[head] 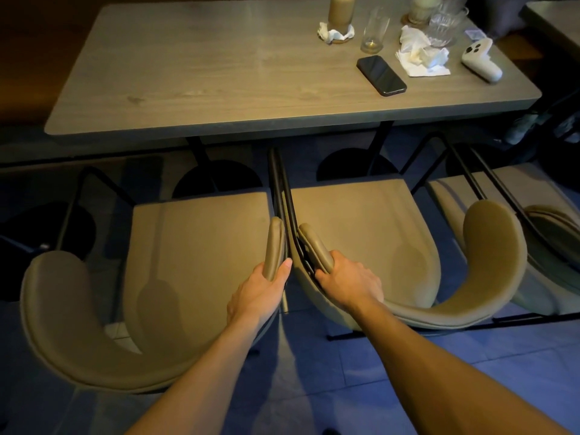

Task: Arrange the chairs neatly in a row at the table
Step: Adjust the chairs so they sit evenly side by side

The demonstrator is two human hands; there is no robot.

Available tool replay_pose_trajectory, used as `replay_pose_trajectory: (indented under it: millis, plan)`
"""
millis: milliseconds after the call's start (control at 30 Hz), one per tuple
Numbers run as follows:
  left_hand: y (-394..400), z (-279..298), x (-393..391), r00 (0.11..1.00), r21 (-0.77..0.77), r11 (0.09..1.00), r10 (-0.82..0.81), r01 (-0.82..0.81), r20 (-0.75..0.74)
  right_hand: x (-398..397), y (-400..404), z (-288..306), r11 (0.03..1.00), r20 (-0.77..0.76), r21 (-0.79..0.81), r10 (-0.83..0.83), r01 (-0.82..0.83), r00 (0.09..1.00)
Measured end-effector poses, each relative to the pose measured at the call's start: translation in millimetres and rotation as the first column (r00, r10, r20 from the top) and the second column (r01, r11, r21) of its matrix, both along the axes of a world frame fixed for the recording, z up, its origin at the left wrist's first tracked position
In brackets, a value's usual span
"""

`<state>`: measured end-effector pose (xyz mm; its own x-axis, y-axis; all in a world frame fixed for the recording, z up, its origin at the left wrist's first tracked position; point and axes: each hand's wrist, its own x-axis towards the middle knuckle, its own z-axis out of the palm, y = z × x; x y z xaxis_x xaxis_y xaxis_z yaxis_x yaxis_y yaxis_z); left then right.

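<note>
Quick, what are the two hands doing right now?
Left hand: closed on the left chair's armrest.
Right hand: closed on the middle chair's armrest.

Left chair [194, 262] and middle chair [370, 233], tan padded, black-framed, standing side by side facing grey wood table [219, 67], armrests nearly touching. Third chair [514, 189] sitting just right, partly cropped.

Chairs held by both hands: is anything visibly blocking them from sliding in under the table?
Nothing visible on the floor. The table's black pedestal bases stand ahead of the left chair and middle chair, limiting how far they slide in.
</note>
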<state>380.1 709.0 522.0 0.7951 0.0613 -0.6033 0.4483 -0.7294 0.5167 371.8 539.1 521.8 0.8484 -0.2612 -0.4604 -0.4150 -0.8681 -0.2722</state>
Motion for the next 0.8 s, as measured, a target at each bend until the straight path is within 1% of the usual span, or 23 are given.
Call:
replay_pose_trajectory:
  millis: [267, 367, 400, 467, 533, 567, 600, 667, 733, 800]
  plan:
    - [-2.4, -3.9, 0.8, 1.0, 0.032, 0.999, 0.006, -0.007, 0.029, -1.2, 2.9, 1.9, 1.0, 0.013, -0.012, 0.006, -0.006, 1.0]
    - [-8.6, 4.8, -7.2, 0.992, 0.111, 0.993, 0.032, -0.045, 0.121, 0.0, -2.0, 4.6, 1.0, 0.001, 0.02, -0.003, 0.003, 1.0]
    - [-11.2, 7.9, -12.7, 0.984, 0.163, 0.984, 0.039, -0.067, 0.173, -1.6, -3.9, 6.3, 0.998, -0.016, 0.07, -0.003, 0.004, 1.0]
    - [-16.7, 13.9, -25.9, 0.97, 0.251, 0.963, 0.038, -0.1, 0.239, -5.8, -8.9, 11.5, 0.966, -0.046, 0.256, -0.021, 0.032, 0.999]
    - [-28.5, 18.4, -36.8, 0.97, 0.319, 0.939, 0.054, -0.131, 0.239, -11.0, -21.5, 21.0, 0.882, -0.028, 0.462, -0.088, 0.091, 0.996]
    - [-38.5, 22.5, -42.0, 0.97, 0.361, 0.92, 0.071, -0.154, 0.233, -14.3, -33.5, 26.4, 0.858, 0.001, 0.504, -0.117, 0.101, 0.993]
    - [-51.6, 27.1, -46.4, 0.966, 0.4, 0.898, 0.089, -0.184, 0.244, -17.3, -50.3, 31.6, 0.864, 0.04, 0.495, -0.128, 0.091, 0.991]
    - [-88.3, 36.0, -55.9, 0.949, 0.454, 0.863, 0.081, -0.22, 0.306, -25.2, -100.4, 43.4, 0.915, 0.144, 0.401, -0.12, 0.053, 0.982]
    - [-138.2, 42.3, -60.9, 0.932, 0.449, 0.869, 0.033, -0.205, 0.362, -32.6, -167.8, 57.7, 0.949, 0.232, 0.311, -0.12, 0.043, 0.965]
    - [-196.4, 47.4, -62.9, 0.936, 0.405, 0.901, 0.001, -0.153, 0.351, -37.3, -240.5, 70.1, 0.979, 0.298, 0.201, -0.106, 0.046, 0.949]
